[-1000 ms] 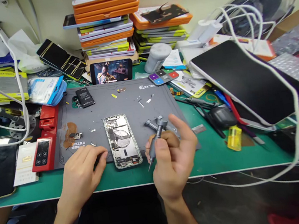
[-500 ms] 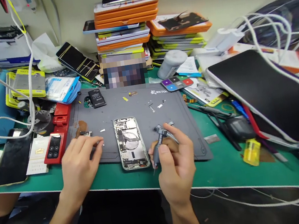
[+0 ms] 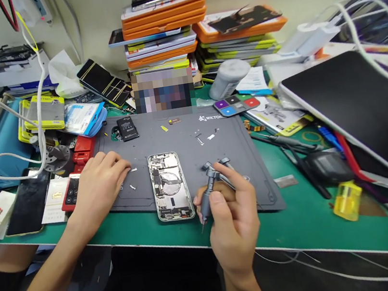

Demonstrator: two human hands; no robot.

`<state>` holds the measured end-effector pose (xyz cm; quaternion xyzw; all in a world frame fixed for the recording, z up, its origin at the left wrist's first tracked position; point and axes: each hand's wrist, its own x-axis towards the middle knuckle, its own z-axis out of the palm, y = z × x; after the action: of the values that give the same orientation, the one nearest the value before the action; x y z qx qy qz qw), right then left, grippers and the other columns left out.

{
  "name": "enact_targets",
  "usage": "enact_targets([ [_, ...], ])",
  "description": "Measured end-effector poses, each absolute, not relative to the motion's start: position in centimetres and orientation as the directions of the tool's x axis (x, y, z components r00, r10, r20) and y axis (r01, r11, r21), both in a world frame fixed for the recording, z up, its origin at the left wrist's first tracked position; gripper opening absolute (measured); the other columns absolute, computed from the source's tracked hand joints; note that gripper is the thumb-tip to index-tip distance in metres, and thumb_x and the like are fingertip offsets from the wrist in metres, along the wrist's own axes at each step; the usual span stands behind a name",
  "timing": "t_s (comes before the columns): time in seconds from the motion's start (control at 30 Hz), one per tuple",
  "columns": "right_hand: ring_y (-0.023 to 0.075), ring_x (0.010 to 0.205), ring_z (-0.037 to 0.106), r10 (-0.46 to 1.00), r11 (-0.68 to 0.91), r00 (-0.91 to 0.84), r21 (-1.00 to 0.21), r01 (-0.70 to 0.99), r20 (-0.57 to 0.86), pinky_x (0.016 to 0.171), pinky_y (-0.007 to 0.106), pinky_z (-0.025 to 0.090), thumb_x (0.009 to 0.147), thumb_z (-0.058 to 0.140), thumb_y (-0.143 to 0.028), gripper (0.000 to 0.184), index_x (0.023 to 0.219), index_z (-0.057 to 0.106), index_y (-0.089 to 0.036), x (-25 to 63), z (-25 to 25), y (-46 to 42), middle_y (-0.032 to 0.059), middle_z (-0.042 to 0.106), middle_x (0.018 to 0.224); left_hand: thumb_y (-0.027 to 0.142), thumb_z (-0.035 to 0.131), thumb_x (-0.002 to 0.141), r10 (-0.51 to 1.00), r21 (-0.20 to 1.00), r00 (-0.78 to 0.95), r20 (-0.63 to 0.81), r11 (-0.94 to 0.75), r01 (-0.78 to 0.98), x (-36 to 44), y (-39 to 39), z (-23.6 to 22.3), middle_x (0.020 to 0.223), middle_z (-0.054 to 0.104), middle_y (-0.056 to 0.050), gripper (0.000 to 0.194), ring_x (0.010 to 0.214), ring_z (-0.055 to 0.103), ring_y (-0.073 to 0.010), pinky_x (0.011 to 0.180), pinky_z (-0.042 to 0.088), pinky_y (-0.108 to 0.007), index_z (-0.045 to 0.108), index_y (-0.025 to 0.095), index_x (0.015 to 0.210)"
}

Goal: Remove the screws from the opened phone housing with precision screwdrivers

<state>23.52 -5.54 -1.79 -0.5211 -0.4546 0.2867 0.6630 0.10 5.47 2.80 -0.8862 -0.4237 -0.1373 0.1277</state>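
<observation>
My right hand [image 3: 232, 217] is closed around a grey screwdriver [image 3: 206, 201], its thin tip pointing down towards the front edge of the bench. A second grey screwdriver [image 3: 224, 164] is tucked in the same fingers. My left hand [image 3: 102, 184] lies low over the mat's left side, fingers bent down and drawn together; whatever they may pinch is hidden. Small metal parts [image 3: 132, 187] lie beside its fingertips. Between my hands an opened phone [image 3: 171, 188] rests upright on the grey work mat [image 3: 193, 138], its inner boards and round coil exposed. Neither hand touches it.
A black battery [image 3: 128, 128] and tiny parts [image 3: 210, 136] lie farther back on the mat. Stacked orange boxes [image 3: 164, 21] stand behind. To the left are a dark phone [image 3: 27, 202] and a red device [image 3: 70, 190]; tweezers [image 3: 277, 140] and a black tablet-like panel [image 3: 360, 115] are right.
My left hand has moved forward over the mat and its fingers have drawn together, covering a small dark part. My right hand keeps the screwdrivers, nearly still. The view has shifted slightly.
</observation>
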Motion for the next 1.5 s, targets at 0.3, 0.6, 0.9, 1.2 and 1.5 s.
enact_targets([
  [0.3,0.0167,0.08,0.071,0.866,0.278,0.418,-0.959,0.055,0.275,0.061,0.029,0.055,0.113,0.055,-0.028,0.039,0.151,0.06,-0.024,23.5,-1.4,-5.6,0.0032,0.071,0.086,0.032,0.055,0.115,0.775,0.023,0.548,0.315,-0.584,0.812,-0.2,6.3,2.6,0.105,0.075,-0.008,0.025,0.093,0.06,-0.0246,0.087,0.048,-0.041,0.074,0.018,0.106],
  [0.6,0.0154,0.074,0.069,0.874,0.279,0.408,-0.96,0.025,0.265,0.054,0.027,0.051,0.113,0.055,-0.029,0.038,0.151,0.06,-0.025,23.7,-1.3,-5.7,0.003,0.071,0.086,0.03,0.061,0.112,0.771,-0.007,0.577,0.27,-0.598,0.802,1.2,8.7,3.0,0.109,0.074,-0.006,0.019,0.095,0.057,-0.0242,0.088,0.045,-0.039,0.074,0.017,0.108],
  [0.9,0.0161,0.077,0.07,0.875,0.269,0.407,-0.962,0.044,0.263,0.059,0.029,0.054,0.113,0.054,-0.03,0.038,0.149,0.059,-0.023,23.7,-1.4,-5.7,0.0033,0.07,0.086,0.028,0.059,0.112,0.751,0.035,0.586,0.304,-0.623,0.781,1.2,9.0,2.5,0.112,0.075,-0.005,0.02,0.096,0.057,-0.0235,0.09,0.047,-0.037,0.076,0.017,0.112],
  [1.2,0.0166,0.072,0.067,0.878,0.265,0.404,-0.964,0.036,0.257,0.055,0.029,0.051,0.112,0.052,-0.03,0.037,0.149,0.057,-0.022,23.7,-1.3,-5.5,0.0028,0.067,0.081,0.029,0.053,0.115,0.789,0.098,0.537,0.3,-0.585,0.805,1.2,9.0,2.8,0.115,0.077,-0.007,0.028,0.1,0.062,-0.0246,0.093,0.049,-0.04,0.078,0.018,0.119],
  [1.5,0.0086,0.058,0.055,0.905,0.306,0.313,-0.952,-0.004,0.289,0.049,0.024,0.049,0.109,0.044,-0.015,0.044,0.148,0.056,-0.033,24.3,-0.2,-5.7,0.0,0.062,0.096,0.018,0.067,0.108,0.693,0.199,0.551,0.466,-0.689,0.697,3.5,-0.2,3.7,0.106,0.075,-0.004,0.012,0.094,0.066,-0.0203,0.088,0.051,-0.038,0.069,0.016,0.119],
])
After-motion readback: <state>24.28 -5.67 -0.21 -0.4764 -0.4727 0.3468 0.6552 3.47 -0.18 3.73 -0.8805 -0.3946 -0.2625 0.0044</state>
